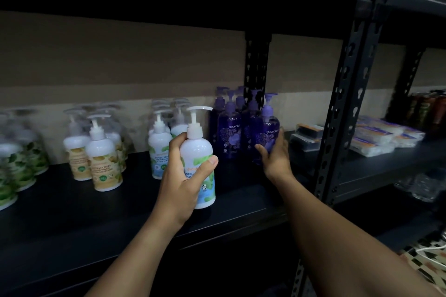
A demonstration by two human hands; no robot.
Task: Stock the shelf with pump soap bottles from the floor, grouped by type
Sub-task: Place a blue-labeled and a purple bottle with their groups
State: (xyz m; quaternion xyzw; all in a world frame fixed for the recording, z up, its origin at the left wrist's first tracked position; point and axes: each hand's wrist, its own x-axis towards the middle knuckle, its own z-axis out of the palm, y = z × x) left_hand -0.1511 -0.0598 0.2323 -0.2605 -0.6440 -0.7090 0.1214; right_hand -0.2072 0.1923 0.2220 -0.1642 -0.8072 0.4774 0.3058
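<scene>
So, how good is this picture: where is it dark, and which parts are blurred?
Head view: dim overall, and the upper shelf space is almost black. The far-left green-leaf bottles are smeared by blur, while the white bottle in the left hand is sharp. The upright post leans from wide-angle distortion.

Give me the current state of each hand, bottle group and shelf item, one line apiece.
left hand: grips a white bottle.
white bottle: upright, held above the shelf.
right hand: fingers curled around a purple bottle.
purple bottle: upright at the right end of the purple group.
blue-green label group: standing upright.
yellow label group: standing upright.
green leaf group: standing, blurred.
</scene>
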